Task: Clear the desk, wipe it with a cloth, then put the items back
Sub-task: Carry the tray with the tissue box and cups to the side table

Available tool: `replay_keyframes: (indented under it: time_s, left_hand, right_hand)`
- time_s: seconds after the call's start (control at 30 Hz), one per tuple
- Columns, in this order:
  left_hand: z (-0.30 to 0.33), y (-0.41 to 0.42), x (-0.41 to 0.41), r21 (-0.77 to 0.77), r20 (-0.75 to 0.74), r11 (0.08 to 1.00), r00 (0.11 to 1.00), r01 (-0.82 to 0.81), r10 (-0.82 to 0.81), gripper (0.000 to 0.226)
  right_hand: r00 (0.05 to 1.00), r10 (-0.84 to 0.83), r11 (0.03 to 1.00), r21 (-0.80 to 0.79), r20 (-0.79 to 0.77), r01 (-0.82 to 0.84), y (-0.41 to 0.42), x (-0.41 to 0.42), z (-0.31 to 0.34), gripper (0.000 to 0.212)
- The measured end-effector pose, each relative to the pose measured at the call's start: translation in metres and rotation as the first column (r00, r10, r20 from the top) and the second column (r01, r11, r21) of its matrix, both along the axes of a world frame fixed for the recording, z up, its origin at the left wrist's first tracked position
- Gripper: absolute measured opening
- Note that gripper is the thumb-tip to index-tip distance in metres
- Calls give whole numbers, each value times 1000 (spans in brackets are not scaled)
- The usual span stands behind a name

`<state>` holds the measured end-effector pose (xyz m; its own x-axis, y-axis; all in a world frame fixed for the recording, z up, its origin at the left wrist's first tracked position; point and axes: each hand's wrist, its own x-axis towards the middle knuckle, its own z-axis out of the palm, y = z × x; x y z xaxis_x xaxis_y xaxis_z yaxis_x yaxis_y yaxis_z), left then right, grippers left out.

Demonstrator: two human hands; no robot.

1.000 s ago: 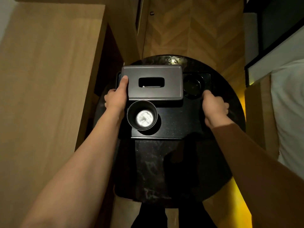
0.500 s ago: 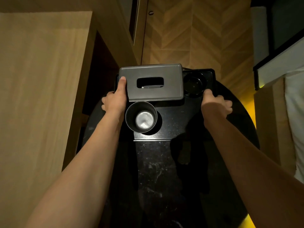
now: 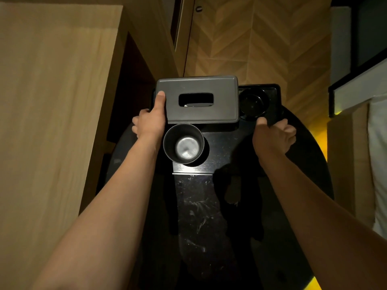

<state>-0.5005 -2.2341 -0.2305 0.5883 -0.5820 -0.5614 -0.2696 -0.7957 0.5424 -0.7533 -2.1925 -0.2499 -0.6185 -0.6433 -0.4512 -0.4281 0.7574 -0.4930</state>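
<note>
A glossy black rectangular tray (image 3: 226, 151) carries a matte grey tissue box (image 3: 198, 99), a round metal cup (image 3: 184, 144) and a black round dish (image 3: 252, 103). The left hand (image 3: 149, 122) grips its left edge, thumb on the box, and the right hand (image 3: 274, 136) curls round its right edge. Below lies a round black marble table (image 3: 201, 227), with a pale wood cabinet (image 3: 52, 101) on the left and herringbone flooring (image 3: 261, 38) beyond.

We see dim warm light, a herringbone wood floor (image 3: 261, 38), a light wood cabinet (image 3: 52, 101) on the left, a wooden door (image 3: 178, 28) behind it, white bedding (image 3: 379, 164) at the right edge, and a yellow glow (image 3: 320, 141) low beside the bed
</note>
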Motion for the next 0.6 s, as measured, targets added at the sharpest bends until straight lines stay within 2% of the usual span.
replay_keyframes:
  time_s: [0.07,0.13,0.27,0.37,0.47,0.6]
  left_hand:
    - [7,7,1,-20,-39,1000,999,7,-8,93]
    - [14,20,3,-93,-52,996,999,2,-7,86]
    - [26,69,6,-275,117,956,990,106,-76,69]
    - [36,114,13,-347,274,916,956,203,-108,61]
    - [50,161,20,-360,450,894,889,267,-85,55]
    - [67,219,35,-319,586,919,810,232,-1,52]
  right_hand:
    - [997,65,996,-52,-37,-67,7,7,12,84]
    - [976,168,961,-196,-138,-193,16,17,29,81]
    - [876,414,774,-411,-245,-481,37,39,63,74]
    - [757,584,602,-468,-294,-647,52,57,83,70]
    - [579,734,402,-460,-354,-791,69,74,98,67]
    - [382,842,186,-459,-381,-868,97,101,113,65]
